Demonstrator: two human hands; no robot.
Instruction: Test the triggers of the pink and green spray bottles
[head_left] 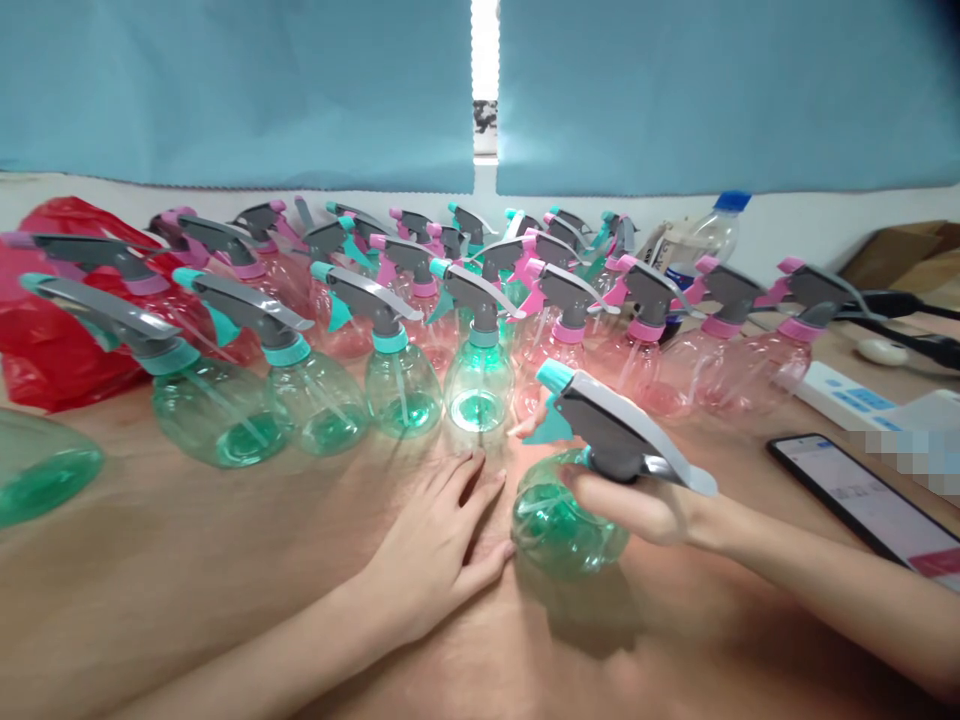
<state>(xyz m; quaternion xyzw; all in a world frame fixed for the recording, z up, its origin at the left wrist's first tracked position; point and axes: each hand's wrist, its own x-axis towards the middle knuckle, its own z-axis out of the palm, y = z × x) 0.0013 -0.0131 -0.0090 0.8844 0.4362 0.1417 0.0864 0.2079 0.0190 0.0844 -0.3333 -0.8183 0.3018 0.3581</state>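
Note:
My right hand point(637, 505) is wrapped round the neck of a green spray bottle point(566, 530) with a grey and teal trigger head. That bottle leans a little, its base near or on the table. My left hand point(442, 530) lies flat on the table with fingers spread, holding nothing, its thumb tip close to the held bottle. Beyond the hands stands a front row of green spray bottles point(405, 395), with pink spray bottles point(637, 365) to the right and more rows behind.
A red plastic bag point(52, 340) lies at the left, near another green bottle point(45, 470). On the right are a phone point(862, 500), a white power strip point(847, 400), black cables and a cardboard box point(900, 255). A blue-capped clear bottle point(716, 235) stands at the back.

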